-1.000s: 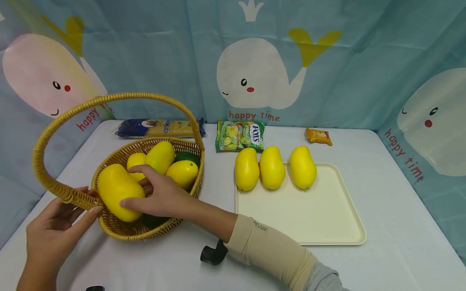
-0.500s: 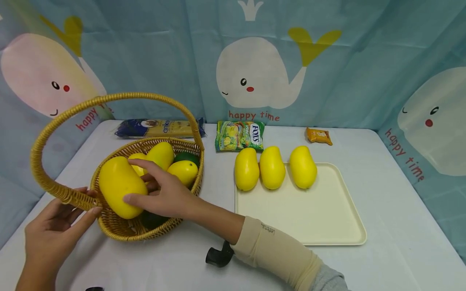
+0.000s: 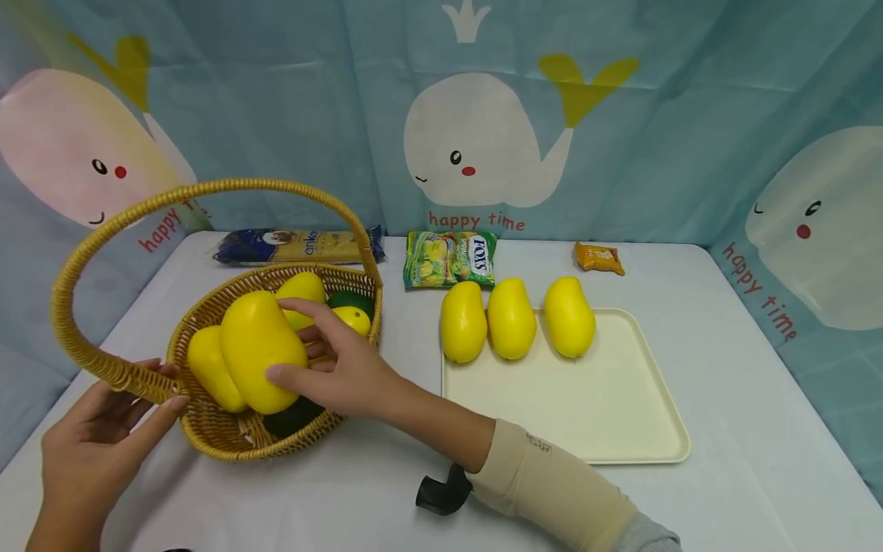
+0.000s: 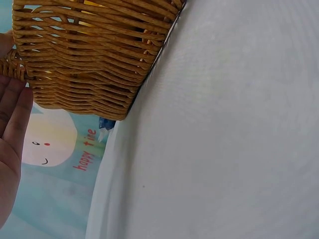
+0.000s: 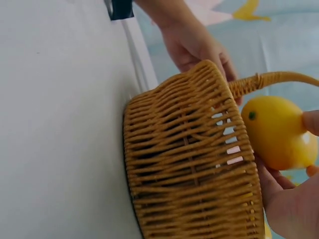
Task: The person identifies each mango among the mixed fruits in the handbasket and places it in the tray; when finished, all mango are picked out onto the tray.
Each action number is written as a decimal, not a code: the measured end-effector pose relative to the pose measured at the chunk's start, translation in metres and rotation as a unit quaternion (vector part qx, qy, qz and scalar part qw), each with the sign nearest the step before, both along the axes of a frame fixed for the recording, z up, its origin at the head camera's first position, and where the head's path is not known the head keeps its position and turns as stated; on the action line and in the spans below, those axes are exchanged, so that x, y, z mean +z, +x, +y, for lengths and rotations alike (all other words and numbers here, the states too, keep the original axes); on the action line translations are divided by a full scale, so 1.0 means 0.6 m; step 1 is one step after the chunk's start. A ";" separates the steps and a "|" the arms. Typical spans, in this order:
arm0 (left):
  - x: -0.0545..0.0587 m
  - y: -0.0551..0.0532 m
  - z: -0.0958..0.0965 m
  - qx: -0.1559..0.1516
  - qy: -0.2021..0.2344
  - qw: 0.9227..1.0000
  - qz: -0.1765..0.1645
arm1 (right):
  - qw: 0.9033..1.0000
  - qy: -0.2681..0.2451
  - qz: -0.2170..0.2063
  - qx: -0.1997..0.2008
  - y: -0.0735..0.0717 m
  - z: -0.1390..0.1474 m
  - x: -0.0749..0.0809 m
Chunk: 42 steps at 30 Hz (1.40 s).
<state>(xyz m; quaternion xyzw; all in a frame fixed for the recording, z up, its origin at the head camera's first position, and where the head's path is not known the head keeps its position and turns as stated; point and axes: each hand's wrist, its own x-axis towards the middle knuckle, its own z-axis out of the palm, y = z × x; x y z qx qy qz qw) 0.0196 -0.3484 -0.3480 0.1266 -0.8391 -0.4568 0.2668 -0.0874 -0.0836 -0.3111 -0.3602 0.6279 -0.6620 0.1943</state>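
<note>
My right hand [image 3: 352,376] holds a yellow mango [image 3: 258,349] between thumb and fingers, over the wicker basket [image 3: 214,450]. In the right wrist view this mango [image 5: 274,134] shows above the basket rim. My left hand [image 3: 93,448] grips the basket at its left end, where the arched handle [image 3: 241,185] meets the rim. Another yellow mango [image 3: 209,368] lies in the basket just left of the held one. More yellow mangoes and dark green fruit [image 3: 295,416] sit inside, partly hidden by the right hand. In the left wrist view, left fingers [image 4: 17,112] touch the basket's side.
Three yellow mangoes [image 3: 512,322] lie in a row along the far left part of a cream tray [image 3: 572,418]. Behind them are a green candy bag [image 3: 450,261] and a small orange packet [image 3: 599,258]. A pasta pack [image 3: 297,245] lies behind the basket.
My right hand has carried the mango to the right over the basket, uncovering another yellow mango at left. The left hand keeps its grip on the basket.
</note>
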 end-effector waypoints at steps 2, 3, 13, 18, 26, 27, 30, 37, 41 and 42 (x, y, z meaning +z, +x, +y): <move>-0.001 0.000 0.000 0.003 0.000 1.000 -0.003 | 1.000 -0.007 -0.006 -0.006 0.000 0.010 0.001; -0.001 -0.001 0.000 0.004 -0.001 1.000 -0.004 | 1.000 -0.013 -0.009 -0.006 0.000 0.015 0.001; -0.005 -0.001 -0.001 0.009 -0.010 1.000 -0.003 | 0.998 -0.060 -0.003 -0.006 -0.005 0.061 -0.002; -0.006 -0.001 -0.001 0.013 -0.006 1.000 -0.004 | 0.998 -0.058 0.004 -0.024 -0.008 0.078 -0.004; -0.004 -0.002 -0.001 0.017 -0.011 1.000 -0.008 | 0.998 -0.042 -0.015 -0.048 -0.011 0.103 -0.007; -0.004 -0.002 -0.001 0.017 -0.010 1.000 -0.008 | 0.998 -0.042 -0.014 -0.050 -0.012 0.105 -0.007; -0.005 -0.002 -0.002 0.014 -0.009 1.000 -0.006 | 0.997 -0.042 -0.012 -0.056 -0.013 0.111 -0.007; -0.004 -0.001 0.000 0.013 -0.004 1.000 -0.007 | 0.997 -0.038 -0.017 -0.067 -0.017 0.132 -0.010; -0.001 -0.001 0.004 0.019 -0.002 1.000 -0.012 | 0.996 -0.035 -0.012 -0.080 -0.020 0.146 -0.012; -0.001 -0.001 0.004 0.021 -0.001 1.000 -0.013 | 0.996 -0.035 -0.010 -0.084 -0.020 0.150 -0.013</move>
